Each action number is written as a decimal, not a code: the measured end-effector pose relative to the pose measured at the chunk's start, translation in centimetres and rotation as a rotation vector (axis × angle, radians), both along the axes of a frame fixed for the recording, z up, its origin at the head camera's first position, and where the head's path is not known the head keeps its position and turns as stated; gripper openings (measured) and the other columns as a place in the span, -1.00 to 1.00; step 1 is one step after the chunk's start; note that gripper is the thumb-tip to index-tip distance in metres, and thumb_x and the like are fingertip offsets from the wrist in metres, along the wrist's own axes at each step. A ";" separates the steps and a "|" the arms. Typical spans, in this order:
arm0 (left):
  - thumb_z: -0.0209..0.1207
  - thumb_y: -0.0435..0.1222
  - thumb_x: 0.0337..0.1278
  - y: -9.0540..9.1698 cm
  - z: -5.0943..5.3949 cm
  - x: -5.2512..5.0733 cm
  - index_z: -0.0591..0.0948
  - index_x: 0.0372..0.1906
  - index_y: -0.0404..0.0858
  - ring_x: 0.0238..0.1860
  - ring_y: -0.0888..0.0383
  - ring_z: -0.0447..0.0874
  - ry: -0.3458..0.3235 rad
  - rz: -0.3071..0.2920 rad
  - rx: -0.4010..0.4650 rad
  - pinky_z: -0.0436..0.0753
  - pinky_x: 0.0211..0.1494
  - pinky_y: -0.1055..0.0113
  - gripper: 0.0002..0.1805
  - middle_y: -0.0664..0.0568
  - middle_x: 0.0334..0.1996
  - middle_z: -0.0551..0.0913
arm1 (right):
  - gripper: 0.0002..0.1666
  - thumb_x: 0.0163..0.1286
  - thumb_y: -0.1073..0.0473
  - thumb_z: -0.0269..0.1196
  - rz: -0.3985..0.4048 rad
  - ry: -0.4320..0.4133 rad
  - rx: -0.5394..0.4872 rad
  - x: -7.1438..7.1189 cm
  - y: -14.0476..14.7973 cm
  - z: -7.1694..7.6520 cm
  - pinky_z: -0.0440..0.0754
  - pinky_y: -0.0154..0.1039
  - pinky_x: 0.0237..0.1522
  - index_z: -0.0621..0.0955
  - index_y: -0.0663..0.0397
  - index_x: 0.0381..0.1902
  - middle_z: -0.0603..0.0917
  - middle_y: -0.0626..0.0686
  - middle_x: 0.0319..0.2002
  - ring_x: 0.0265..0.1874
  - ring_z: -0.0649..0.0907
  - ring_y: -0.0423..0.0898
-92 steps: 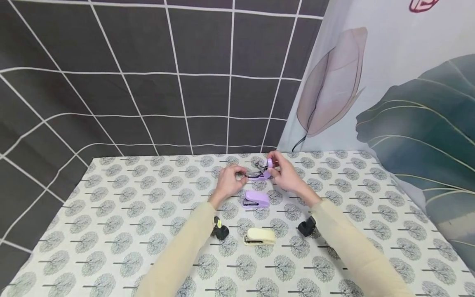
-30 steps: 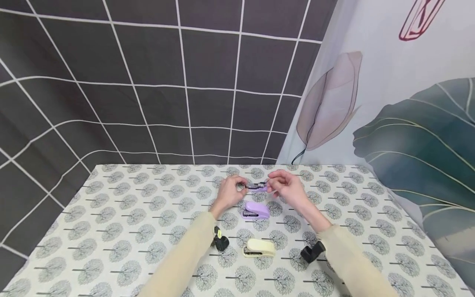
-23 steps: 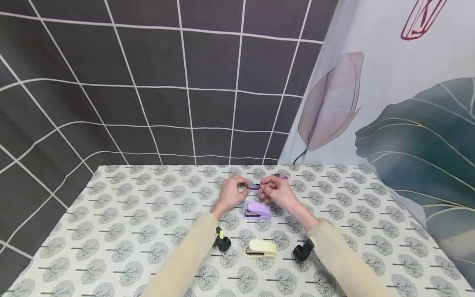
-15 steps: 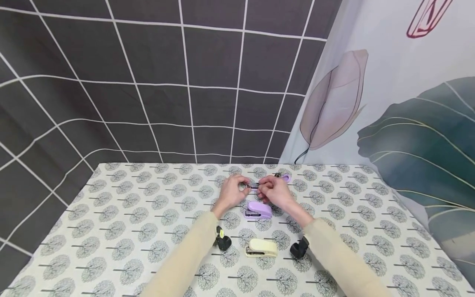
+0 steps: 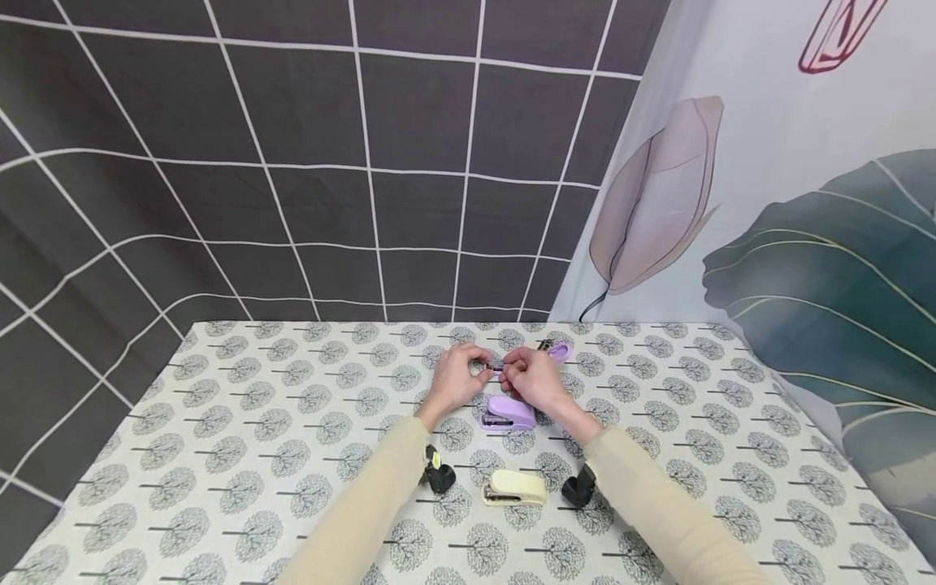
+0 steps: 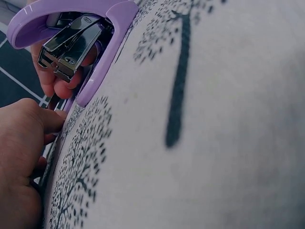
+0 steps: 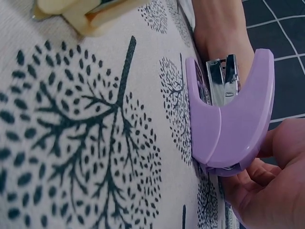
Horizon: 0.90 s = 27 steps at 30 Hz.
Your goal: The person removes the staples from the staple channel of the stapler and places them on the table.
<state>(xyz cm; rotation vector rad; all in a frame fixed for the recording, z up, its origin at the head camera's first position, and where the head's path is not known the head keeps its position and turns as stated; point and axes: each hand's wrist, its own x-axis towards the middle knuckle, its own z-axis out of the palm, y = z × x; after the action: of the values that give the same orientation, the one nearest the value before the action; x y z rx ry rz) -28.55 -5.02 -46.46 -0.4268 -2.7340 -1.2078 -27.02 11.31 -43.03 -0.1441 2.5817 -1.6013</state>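
Near the back of the table an opened purple stapler [image 5: 560, 351] lies with its upper part folded back to the right and its metal channel bared. My left hand [image 5: 455, 379] pinches its left end. My right hand [image 5: 532, 379] has curled fingers at the channel, close to the left fingertips; whatever small piece lies between them is hidden. Just in front sits a second purple stapler [image 5: 508, 413], which both wrist views show large, partly covering the fingers. A cream stapler [image 5: 515, 487] lies nearer the front.
A tablecloth [image 5: 292, 487] printed with trees covers the table. Behind rises a dark cloth with a white grid [image 5: 292, 203], and a leaf-patterned curtain [image 5: 804, 244] hangs at the right. Black wrist cameras [image 5: 441, 478] sit under both forearms.
The opened stapler's upper part, earlier held up by my right hand, now lies folded back to the right. My right hand has moved left along the channel toward my left hand, which stays put.
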 end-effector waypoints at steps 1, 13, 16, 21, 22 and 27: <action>0.40 -0.31 0.07 0.0 0.0 0.0 0.72 -0.02 -0.17 0.27 -0.09 0.47 -0.002 0.002 0.000 0.25 0.39 -0.05 -0.68 0.01 0.07 0.67 | -0.80 0.33 0.50 0.18 0.002 0.007 0.011 0.0 0.0 0.0 0.66 -0.28 -0.47 0.57 0.47 -0.09 0.69 0.15 -0.46 -0.53 0.68 -0.10; 0.42 -0.32 0.05 0.0 0.1 0.0 0.72 -0.03 -0.17 0.17 -0.06 0.55 0.017 0.002 -0.011 0.32 0.34 -0.03 -0.68 0.02 0.03 0.69 | -0.82 0.35 0.48 0.18 -0.029 0.038 0.030 -0.1 -0.1 -0.2 0.67 -0.30 -0.48 0.60 0.52 -0.12 0.71 0.14 -0.51 -0.55 0.70 -0.07; 0.42 -0.32 0.05 -0.1 0.1 0.0 0.72 -0.04 -0.18 0.17 -0.07 0.55 0.025 0.003 -0.008 0.32 0.35 -0.04 -0.68 0.01 0.03 0.69 | -0.81 0.36 0.46 0.18 -0.036 0.031 0.017 -0.3 -0.3 -0.3 0.66 -0.31 -0.48 0.61 0.52 -0.12 0.72 0.14 -0.52 -0.56 0.71 -0.07; 0.42 -0.32 0.06 0.0 0.0 0.1 0.72 -0.03 -0.19 0.18 -0.07 0.54 0.019 -0.002 -0.008 0.32 0.34 -0.02 -0.68 0.01 0.03 0.69 | -0.80 0.37 0.44 0.15 -0.070 -0.009 -0.016 -0.2 -0.4 -0.3 0.65 -0.32 -0.50 0.63 0.49 -0.12 0.72 0.11 -0.53 -0.57 0.69 -0.12; 0.41 -0.32 0.06 0.0 0.0 0.1 0.72 -0.03 -0.19 0.19 -0.07 0.53 0.021 -0.002 -0.011 0.32 0.34 -0.02 -0.69 0.01 0.03 0.69 | -0.80 0.37 0.44 0.15 -0.079 -0.018 -0.023 -0.2 -0.4 -0.3 0.65 -0.33 -0.51 0.63 0.49 -0.12 0.72 0.11 -0.53 -0.58 0.69 -0.13; 0.41 -0.33 0.06 0.0 0.1 0.1 0.73 -0.05 -0.20 0.14 -0.07 0.56 0.038 -0.002 -0.017 0.35 0.32 -0.02 -0.70 0.01 -0.01 0.70 | -0.78 0.38 0.43 0.13 -0.110 -0.047 -0.059 -0.2 -0.5 -0.3 0.62 -0.34 -0.54 0.61 0.51 -0.11 0.71 0.10 -0.53 -0.60 0.67 -0.15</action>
<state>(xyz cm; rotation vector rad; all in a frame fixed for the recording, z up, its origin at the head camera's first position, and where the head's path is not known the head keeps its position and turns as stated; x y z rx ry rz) -28.45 -4.98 -46.33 -0.4494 -2.7140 -1.1658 -27.17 10.77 -43.31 0.0307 2.5491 -1.6969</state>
